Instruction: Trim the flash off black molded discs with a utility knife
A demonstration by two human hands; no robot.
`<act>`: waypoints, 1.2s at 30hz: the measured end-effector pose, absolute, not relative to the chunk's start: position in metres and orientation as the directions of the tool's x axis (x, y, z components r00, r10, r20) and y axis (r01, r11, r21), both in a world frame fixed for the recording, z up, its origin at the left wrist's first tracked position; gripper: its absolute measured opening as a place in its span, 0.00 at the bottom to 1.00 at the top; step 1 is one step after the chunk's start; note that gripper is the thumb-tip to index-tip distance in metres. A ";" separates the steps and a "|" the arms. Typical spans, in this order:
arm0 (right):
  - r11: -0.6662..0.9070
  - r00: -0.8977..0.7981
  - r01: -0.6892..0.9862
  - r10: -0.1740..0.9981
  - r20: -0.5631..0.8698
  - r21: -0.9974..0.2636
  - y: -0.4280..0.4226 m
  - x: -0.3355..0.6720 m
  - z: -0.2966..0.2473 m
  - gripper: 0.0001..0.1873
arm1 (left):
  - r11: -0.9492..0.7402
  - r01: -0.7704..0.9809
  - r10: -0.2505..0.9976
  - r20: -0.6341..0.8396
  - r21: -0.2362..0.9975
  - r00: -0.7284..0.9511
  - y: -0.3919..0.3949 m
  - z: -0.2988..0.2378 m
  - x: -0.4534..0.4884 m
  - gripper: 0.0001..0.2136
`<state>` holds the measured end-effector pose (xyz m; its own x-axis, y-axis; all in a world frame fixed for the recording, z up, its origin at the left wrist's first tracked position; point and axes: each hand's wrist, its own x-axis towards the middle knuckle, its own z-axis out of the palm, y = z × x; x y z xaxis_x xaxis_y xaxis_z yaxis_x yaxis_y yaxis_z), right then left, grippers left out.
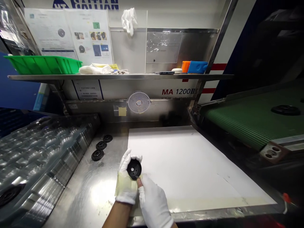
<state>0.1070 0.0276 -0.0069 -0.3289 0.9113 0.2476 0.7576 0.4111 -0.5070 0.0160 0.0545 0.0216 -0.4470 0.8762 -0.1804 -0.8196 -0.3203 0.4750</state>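
A round black plastic part (134,169), like a small pulley wheel with a hole near its centre, is tilted towards me over the front of the bench. My left hand (127,180), in a white and yellowish glove, is closed around its far and left edges. My right hand (153,199), in a white glove with one bare fingertip showing, is curled against the part's lower rim. Whatever its fingers may grip is hidden. Three similar black parts (101,145) lie in a slanting row on the metal surface to the left.
A stack of clear moulded trays (71,145) stands at left. A white sheet (190,167) covers the right of the bench. Beyond it, a green conveyor (242,114) carries a black part (285,110). The shelf (133,76) holds a green bin (45,65); a fan (139,102) sits below.
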 end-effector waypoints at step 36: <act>0.409 -0.334 0.656 0.911 0.241 -0.634 0.028 0.118 -0.001 0.15 | -0.128 -0.848 0.967 -0.124 0.515 -0.221 0.046 0.025 0.010 0.17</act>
<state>0.1180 0.0279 -0.0006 -0.3344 0.9111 0.2409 0.6564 0.4086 -0.6341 0.0102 0.0457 0.0245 -0.2213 0.9673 -0.1242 -0.8476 -0.1278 0.5150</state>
